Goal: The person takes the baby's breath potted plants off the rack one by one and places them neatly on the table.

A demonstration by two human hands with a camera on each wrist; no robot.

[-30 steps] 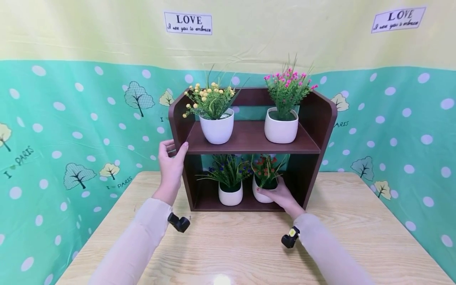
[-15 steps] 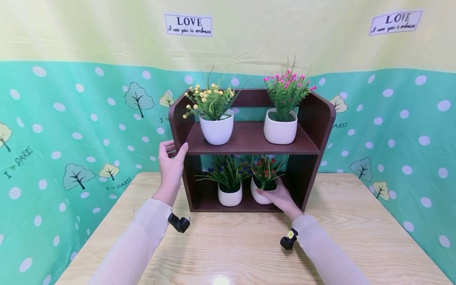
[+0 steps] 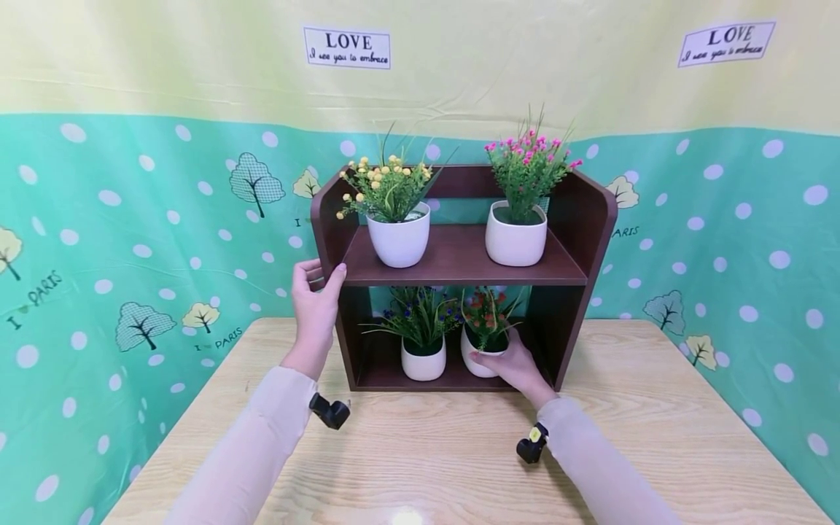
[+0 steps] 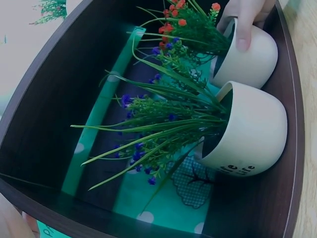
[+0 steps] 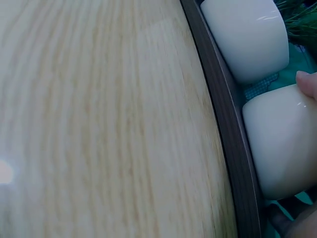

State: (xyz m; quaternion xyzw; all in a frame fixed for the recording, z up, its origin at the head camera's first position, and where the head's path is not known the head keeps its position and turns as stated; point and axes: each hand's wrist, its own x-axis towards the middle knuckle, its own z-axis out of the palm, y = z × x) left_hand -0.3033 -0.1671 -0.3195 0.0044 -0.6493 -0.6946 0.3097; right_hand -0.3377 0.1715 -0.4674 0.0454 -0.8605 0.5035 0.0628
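1. Red-flower pot (image 3: 475,367): in the shelf's (image 3: 454,255) lower compartment, held by the right hand (image 3: 517,362).
2. Change: pot shifted slightly towards the blue-flower pot (image 3: 423,365) (gap narrower, still visible); judged a minor spacing adjustment.
3. Left hand (image 3: 315,306) grips the shelf's left side.
4. Above: yellow-flower pot (image 3: 399,242), pink-flower pot (image 3: 515,243).

right hand (image 4: 250,15) grips red-flowered pot (image 4: 257,57); blue-flowered pot (image 4: 255,129) beside; both inside shelf (image 4: 64,89)
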